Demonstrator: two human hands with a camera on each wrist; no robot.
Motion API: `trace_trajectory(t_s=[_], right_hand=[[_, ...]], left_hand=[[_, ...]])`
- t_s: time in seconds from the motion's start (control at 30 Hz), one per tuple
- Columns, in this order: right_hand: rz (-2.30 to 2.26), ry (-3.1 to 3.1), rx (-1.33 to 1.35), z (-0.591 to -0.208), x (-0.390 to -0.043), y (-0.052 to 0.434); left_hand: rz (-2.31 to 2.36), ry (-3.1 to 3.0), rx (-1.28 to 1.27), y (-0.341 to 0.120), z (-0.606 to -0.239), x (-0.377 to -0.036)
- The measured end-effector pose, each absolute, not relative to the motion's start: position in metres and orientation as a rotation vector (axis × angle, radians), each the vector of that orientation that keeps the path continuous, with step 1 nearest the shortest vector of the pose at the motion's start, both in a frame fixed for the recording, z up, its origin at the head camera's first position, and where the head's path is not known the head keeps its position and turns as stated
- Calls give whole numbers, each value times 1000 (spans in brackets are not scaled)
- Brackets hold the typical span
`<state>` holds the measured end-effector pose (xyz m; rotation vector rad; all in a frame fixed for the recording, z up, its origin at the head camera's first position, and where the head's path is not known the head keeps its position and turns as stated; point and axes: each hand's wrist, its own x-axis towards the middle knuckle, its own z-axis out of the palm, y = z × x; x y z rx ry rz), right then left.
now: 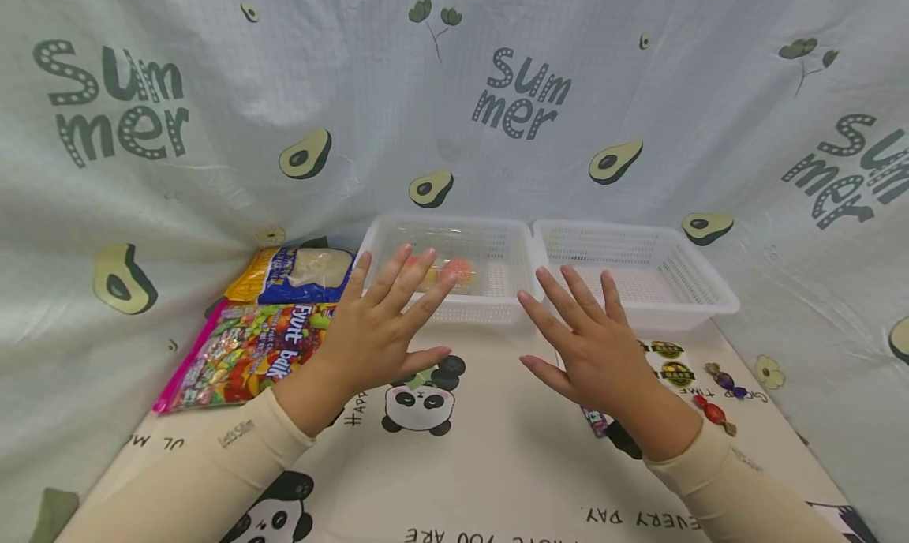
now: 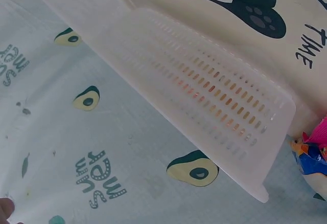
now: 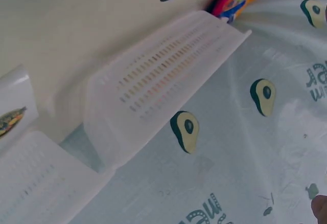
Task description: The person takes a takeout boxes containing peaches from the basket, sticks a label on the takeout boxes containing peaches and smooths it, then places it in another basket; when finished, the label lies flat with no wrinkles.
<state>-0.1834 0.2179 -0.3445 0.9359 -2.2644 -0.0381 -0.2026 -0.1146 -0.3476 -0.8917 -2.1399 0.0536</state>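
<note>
Both hands are held up with palms away from me and fingers spread, holding nothing. My left hand point(image 1: 376, 330) is in front of the left white basket point(image 1: 483, 298), its fingertips overlapping it in the head view. In that basket lies a clear plastic package point(image 1: 433, 239) with pinkish-orange and yellow round things, partly hidden by the fingers. My right hand point(image 1: 596, 346) stands before the right white basket point(image 1: 682, 310). Only a fingertip point(image 2: 6, 208) shows in the left wrist view, and another fingertip point(image 3: 319, 208) in the right wrist view.
A pink-edged bag of wrapped candies point(image 1: 248, 346) and a blue-and-yellow bag point(image 1: 312, 271) lie at the left. To the right are a red wrapped candy point(image 1: 713, 411), a purple one point(image 1: 727, 381) and a white sheet with dark round prints point(image 1: 671, 357). A printed curtain point(image 1: 355, 77) hangs behind.
</note>
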Motion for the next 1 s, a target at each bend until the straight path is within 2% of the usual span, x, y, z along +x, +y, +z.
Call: trace_trajectory(t_s=[0.3,0.57,1.0], right_hand=[[177,-2313,879,-349,-193,206],[456,-2399,800,-359,-206,199],[1131,-2702,589,-361,-260,191]], left_hand=[[-41,-2257,-842,-117,-363,-198],[-318,-2378,-761,-113,-385,-196],[-1031,-2750,-357,-102,-410,-205]])
